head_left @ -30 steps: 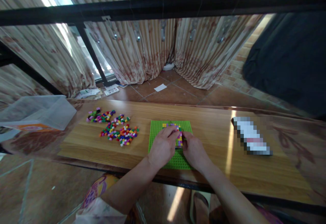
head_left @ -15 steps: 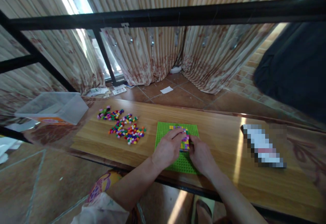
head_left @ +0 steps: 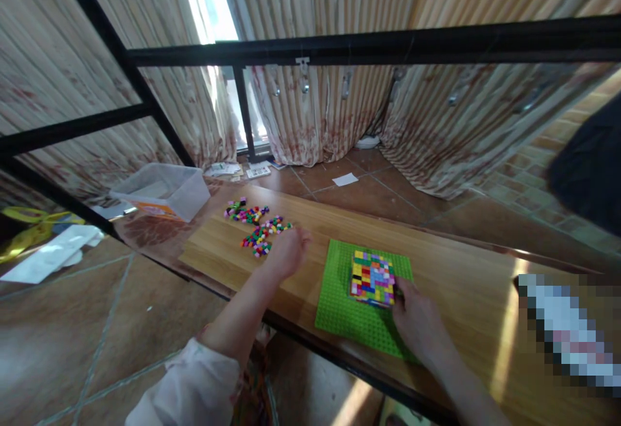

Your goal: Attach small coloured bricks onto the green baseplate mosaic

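Brick block (head_left: 372, 277) may shift if right hand (head_left: 415, 313), at its right edge, presses sideways; grip unclear, likewise for left hand (head_left: 290, 251).

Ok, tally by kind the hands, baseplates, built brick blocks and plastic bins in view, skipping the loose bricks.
Hands: 2 (left hand, right hand)
Green studded baseplate: 1
Multicoloured brick block: 1
Translucent plastic bin: 1
Total: 5
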{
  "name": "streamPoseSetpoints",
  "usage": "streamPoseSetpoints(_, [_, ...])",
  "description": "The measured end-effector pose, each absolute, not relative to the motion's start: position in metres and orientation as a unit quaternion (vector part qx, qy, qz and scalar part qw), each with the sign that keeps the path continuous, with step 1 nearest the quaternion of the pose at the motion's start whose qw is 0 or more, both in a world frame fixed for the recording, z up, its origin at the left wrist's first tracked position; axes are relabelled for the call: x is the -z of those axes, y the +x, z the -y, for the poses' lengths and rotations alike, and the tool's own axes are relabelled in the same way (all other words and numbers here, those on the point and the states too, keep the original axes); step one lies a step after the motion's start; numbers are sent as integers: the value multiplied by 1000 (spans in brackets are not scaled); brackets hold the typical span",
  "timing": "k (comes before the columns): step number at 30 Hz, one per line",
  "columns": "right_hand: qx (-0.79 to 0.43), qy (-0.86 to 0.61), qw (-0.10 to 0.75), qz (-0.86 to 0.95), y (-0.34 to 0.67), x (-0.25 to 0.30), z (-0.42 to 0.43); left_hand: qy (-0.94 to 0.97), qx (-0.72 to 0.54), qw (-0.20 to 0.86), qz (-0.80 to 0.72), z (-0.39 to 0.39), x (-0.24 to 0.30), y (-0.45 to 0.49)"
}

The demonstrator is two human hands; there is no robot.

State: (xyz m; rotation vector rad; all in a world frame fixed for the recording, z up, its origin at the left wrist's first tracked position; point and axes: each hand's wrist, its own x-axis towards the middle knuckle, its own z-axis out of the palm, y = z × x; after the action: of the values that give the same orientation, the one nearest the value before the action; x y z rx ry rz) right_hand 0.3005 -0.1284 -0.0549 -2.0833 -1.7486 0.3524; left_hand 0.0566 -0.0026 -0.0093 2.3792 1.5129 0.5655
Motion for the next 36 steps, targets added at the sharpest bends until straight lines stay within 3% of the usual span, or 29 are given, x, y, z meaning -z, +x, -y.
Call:
streamPoseSetpoints(10, [-111, -748, 190, 626, 302, 57, 127, 872, -154, 97, -455, 2, 24, 41])
streamPoseSetpoints(23, [-118, -742, 200, 629, 300, 54, 127, 857, -108, 76, -499, 8, 23, 61])
streamPoseSetpoints(28, [-134, -746, 212, 617, 296, 49, 126, 837, -241, 173, -461, 10, 17, 69])
streamPoseSetpoints(36, [-140, -761, 194, 603, 292, 43, 125, 715, -346, 461, -395, 28, 16, 97])
